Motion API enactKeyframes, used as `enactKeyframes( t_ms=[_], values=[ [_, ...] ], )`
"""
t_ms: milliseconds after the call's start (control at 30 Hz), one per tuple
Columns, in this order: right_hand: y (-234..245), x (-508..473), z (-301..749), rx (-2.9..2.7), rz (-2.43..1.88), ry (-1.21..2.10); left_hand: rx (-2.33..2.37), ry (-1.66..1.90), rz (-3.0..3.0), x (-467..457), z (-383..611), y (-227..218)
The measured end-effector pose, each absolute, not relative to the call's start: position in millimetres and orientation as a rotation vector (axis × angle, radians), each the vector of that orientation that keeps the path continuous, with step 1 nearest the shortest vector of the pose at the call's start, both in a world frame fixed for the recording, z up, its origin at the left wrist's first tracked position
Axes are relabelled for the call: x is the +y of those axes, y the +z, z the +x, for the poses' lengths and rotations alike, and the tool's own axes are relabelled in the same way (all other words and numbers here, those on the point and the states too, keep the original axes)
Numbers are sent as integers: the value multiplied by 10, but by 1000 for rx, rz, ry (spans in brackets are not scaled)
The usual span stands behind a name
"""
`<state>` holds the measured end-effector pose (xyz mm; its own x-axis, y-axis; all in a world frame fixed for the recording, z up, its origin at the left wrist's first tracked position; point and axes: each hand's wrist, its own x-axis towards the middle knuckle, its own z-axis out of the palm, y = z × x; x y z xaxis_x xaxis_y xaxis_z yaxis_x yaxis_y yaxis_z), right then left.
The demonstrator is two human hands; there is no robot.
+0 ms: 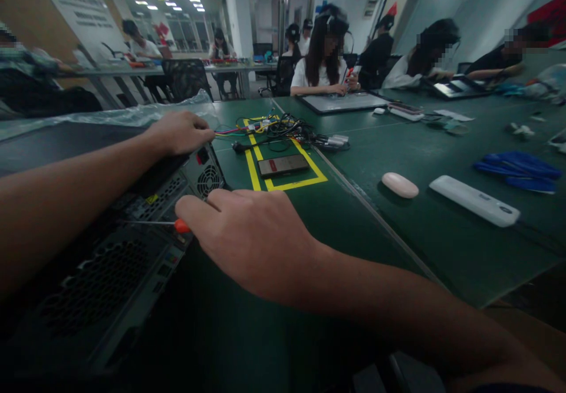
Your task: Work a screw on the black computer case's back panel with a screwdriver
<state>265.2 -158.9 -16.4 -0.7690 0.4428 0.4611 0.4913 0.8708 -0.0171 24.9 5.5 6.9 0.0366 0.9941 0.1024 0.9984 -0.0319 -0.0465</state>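
Observation:
A black desktop computer case (110, 275) lies at the left, its rear panel with round fan grille and honeycomb vents facing me. My left hand (181, 133) grips the case's far top corner, fingers curled at the edge. In my closed right hand (256, 239) is a screwdriver (181, 226); only a bit of its orange-red handle shows. Its thin shaft points left against the rear panel, and the tip is lost in the dark there. Clear plastic wrap (194, 105) lies behind the case.
Beyond the case, yellow tape (300, 186) marks the green table (354, 239) around a phone (283, 165). Bundled cables (292, 127) lie behind it. Rightward are a pink oval object (400, 184), a white power bank-like bar (474, 200) and blue straps (519, 170). People sit across the table.

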Motion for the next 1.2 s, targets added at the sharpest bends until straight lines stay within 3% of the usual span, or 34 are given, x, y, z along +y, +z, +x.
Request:
enactKeyframes(
  t_ms=[1200],
  values=[
    [-125, -1659, 2604, -2620, -718, -24, -2082, -51, -2189, 75, 226, 52]
  ],
)
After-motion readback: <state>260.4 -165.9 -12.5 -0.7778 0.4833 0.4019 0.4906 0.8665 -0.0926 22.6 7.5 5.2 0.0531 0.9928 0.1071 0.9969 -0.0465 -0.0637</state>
